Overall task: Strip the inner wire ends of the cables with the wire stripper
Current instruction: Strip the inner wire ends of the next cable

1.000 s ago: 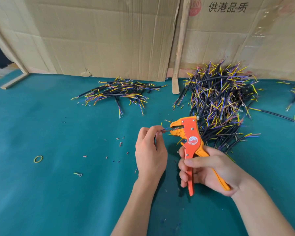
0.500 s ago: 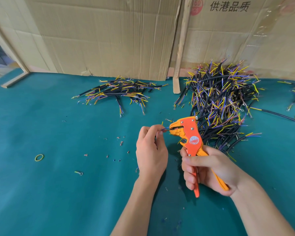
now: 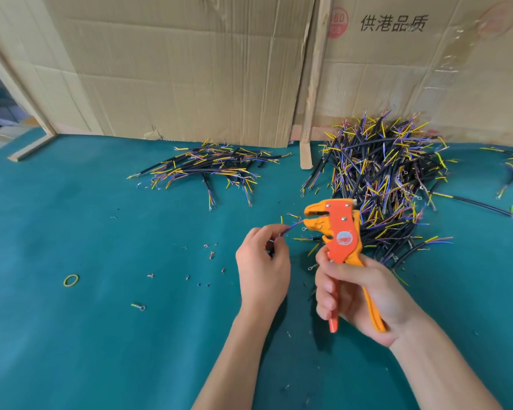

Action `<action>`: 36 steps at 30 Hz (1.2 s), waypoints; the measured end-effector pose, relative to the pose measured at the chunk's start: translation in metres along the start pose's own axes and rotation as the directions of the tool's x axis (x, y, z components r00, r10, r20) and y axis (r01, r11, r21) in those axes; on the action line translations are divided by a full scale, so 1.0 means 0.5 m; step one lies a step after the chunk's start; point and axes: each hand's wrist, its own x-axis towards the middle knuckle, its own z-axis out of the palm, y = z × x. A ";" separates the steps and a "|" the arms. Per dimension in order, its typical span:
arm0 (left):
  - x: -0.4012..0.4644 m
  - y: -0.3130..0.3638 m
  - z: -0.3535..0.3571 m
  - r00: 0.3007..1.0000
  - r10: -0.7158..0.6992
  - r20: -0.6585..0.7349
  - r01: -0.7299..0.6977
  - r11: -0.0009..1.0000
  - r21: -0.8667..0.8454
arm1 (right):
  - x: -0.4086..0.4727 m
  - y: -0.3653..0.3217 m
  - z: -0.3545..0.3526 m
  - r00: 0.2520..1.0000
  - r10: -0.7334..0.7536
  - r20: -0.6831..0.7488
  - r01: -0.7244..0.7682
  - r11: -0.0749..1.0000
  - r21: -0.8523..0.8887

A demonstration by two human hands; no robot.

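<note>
The stripper's (image 3: 333,229) beak, closed on the wire half a second ago, now gapes, and the left hand (image 3: 262,266) has drawn the wire (image 3: 290,227) back so its tip sits just outside the beak. The left hand pinches the thin purple wire between thumb and fingertips. The right hand (image 3: 359,294) grips the orange stripper upright by its handles, beak pointing left. Both hands hover over a teal worktop (image 3: 71,335), close together but apart. Behind the stripper lies a big pile (image 3: 391,179) of black cables with coloured ends; a smaller pile (image 3: 208,167) lies to its left. Cardboard (image 3: 175,69) stands behind.
</note>
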 end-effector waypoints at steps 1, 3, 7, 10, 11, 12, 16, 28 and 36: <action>0.009 0.013 0.006 0.996 -0.077 0.039 0.079 0.995 -0.064 | -0.003 -0.006 -0.005 0.999 -0.019 0.030 0.018 0.999 0.042; 0.041 0.054 0.028 0.952 -0.211 0.222 0.269 0.923 -0.276 | -0.008 -0.018 -0.016 0.994 -0.064 0.090 0.054 0.992 0.110; 0.124 0.132 0.078 0.703 -0.202 0.682 0.512 0.809 -0.289 | -0.007 -0.024 -0.025 0.988 -0.154 0.035 0.145 0.973 0.178; 0.186 0.129 0.082 0.725 -0.168 0.668 0.264 0.964 -0.044 | 0.000 -0.021 -0.028 0.983 -0.176 -0.049 0.183 0.957 0.225; 0.206 0.120 0.076 0.779 -0.159 0.607 0.157 0.986 0.057 | 0.001 -0.020 -0.029 0.982 -0.178 -0.058 0.186 0.957 0.222; 0.227 0.104 0.068 0.847 -0.155 0.508 0.065 0.979 0.192 | 0.002 -0.018 -0.029 0.982 -0.176 -0.064 0.186 0.958 0.217; 0.286 0.012 0.012 0.958 -0.276 0.076 0.147 0.702 0.697 | 0.006 -0.008 -0.016 0.991 -0.129 -0.044 0.135 0.971 0.195; 0.252 -0.007 -0.037 0.950 -0.285 0.129 0.139 0.753 0.643 | 0.015 0.009 0.008 1.000 -0.003 -0.016 0.004 0.996 0.088; -0.046 0.028 -0.109 0.974 -0.197 0.112 0.178 0.971 0.162 | 0.019 0.019 0.007 0.999 -0.004 -0.049 0.005 1.000 0.019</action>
